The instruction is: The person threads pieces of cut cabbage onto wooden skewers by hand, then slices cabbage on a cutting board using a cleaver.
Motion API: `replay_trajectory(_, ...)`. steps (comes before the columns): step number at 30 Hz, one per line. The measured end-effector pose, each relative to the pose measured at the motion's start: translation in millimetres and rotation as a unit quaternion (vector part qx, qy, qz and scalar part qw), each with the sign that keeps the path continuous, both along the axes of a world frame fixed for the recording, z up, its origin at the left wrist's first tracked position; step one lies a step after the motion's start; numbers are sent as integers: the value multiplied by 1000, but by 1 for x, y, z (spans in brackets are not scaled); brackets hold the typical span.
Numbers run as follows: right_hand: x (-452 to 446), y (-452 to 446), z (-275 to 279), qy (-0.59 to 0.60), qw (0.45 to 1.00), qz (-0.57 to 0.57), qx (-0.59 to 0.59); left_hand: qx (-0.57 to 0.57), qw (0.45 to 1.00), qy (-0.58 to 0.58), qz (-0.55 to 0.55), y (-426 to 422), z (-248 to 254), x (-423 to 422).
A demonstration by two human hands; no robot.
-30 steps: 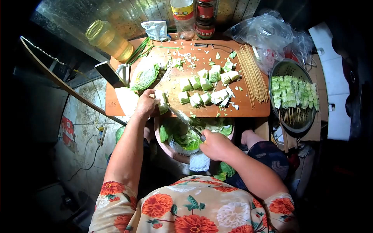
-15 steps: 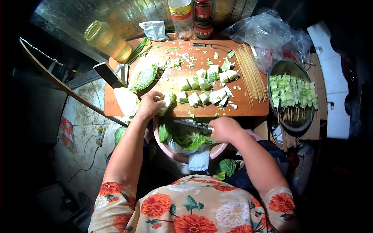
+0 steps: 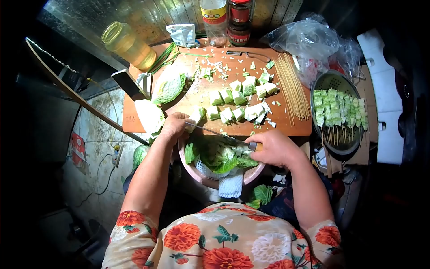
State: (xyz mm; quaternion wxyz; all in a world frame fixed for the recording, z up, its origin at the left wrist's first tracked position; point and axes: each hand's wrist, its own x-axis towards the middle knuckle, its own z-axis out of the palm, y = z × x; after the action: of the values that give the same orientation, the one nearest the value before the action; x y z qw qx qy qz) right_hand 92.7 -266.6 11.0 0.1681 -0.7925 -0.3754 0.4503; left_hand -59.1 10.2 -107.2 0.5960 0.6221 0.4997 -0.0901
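My right hand (image 3: 277, 149) is wrapped round the handle of a knife (image 3: 218, 133). The blade slants up and left over the board's near edge, and its tip reaches the fingers of my left hand (image 3: 174, 127). Those fingers are closed on a piece of pale green cabbage (image 3: 197, 114) at the front of the wooden cutting board (image 3: 156, 118). Rows of cut cabbage chunks (image 3: 227, 114) lie to its right. Larger cabbage leaves (image 3: 169, 87) rest on the board's left side. Below the knife, a pink-rimmed basin (image 3: 193, 172) holds leaf scraps.
Bamboo skewers (image 3: 291, 87) lie along the board's right side. A grey colander (image 3: 339, 142) beside it holds skewered cabbage. A jar of yellow liquid (image 3: 130, 47), a phone (image 3: 127, 84), a red-labelled jar (image 3: 239, 22) and plastic bags (image 3: 309, 40) stand around the board.
My right hand has moved lower and slightly right, and the knife's tip has risen from over the basin to my left fingers. My left hand has shifted slightly down.
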Motion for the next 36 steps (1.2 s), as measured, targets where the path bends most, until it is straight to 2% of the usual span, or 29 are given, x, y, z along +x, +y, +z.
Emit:
replay_trajectory(3, -18, -5, -22, -4, 998, -27, 56, 31, 1000, -1, 3, -5, -4, 1)
replay_trajectory(5, -35, 4, -31, 32, 993, -92, 74, 49, 999, -1, 6, -9, -8, 2)
replay_trajectory(13, -67, 21, -49, -28, 994, -76, 70, 136, 991, -6, 1, -17, -16, 4)
replay_trajectory(17, -69, 26, -47, -43, 994, -76, 65, 132, 991, 6, -4, -19, -10, 6)
replay_trajectory(20, -69, 31, -31, -6, 995, -93, 35, 132, 991, 6, -4, -20, -6, 7)
replay_trajectory(22, -69, 34, -27, -22, 996, -83, 30, 101, 994, 23, -15, -18, -3, 8)
replay_trajectory(26, -66, 39, -32, -43, 996, -67, 46, 104, 995, -1, -3, -13, -15, 6)
replay_trajectory(31, -55, 60, -34, -41, 999, -21, -4, 73, 997, -11, 4, -8, -21, 3)
replay_trajectory(36, -62, 60, -59, -36, 998, -60, 3, 68, 997, -21, 19, -14, -5, 0)
